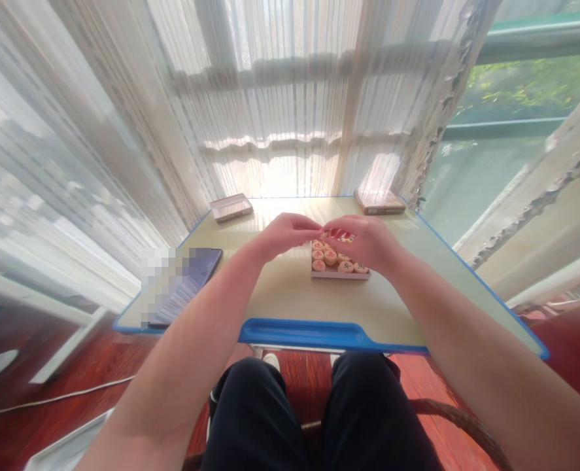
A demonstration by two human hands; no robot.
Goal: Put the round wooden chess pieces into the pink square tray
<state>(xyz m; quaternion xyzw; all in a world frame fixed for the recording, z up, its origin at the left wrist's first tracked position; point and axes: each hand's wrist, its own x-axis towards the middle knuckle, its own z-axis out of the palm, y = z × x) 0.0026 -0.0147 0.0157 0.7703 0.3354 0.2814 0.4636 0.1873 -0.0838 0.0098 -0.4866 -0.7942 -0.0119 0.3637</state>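
Note:
A shallow tray (339, 275) of round wooden chess pieces (331, 257) with red markings lies in the middle of a small pale table (290, 294). My left hand (286, 235) hovers just left of the tray, fingers pinched together toward its far edge. My right hand (365, 242) is curled over the tray's far right part, covering several pieces. The fingertips of both hands meet above the tray; what they pinch is too small to make out.
A dark phone (191, 278) lies at the table's left edge. A box half (231, 207) sits at the far left corner, another (379, 201) at the far right. The table has a blue rim (309, 333). Sheer curtains hang behind; red floor lies below.

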